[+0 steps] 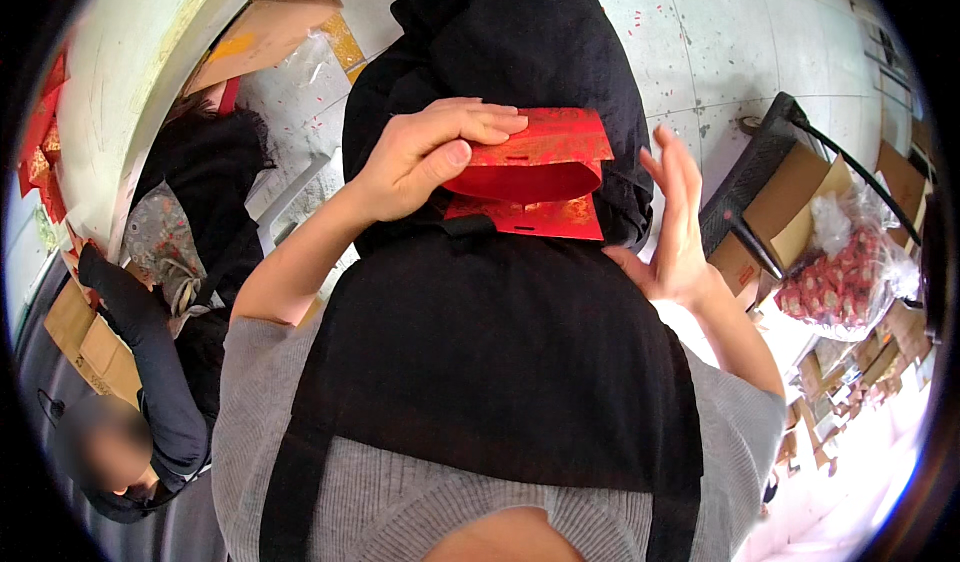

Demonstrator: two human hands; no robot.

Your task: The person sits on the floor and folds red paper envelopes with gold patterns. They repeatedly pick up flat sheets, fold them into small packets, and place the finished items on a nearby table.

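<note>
Left hand (425, 154) grips folded red card (545, 182), right hand (677, 227) empty, fingers spread; light pressure should avoid creases

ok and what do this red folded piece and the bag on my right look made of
The red folded piece: probably thin card, slightly glossy with gold patterning; it bends smoothly yet keeps crisp edges. The bag: likely clear plastic film, since it's see-through, crinkled and shiny.
</note>
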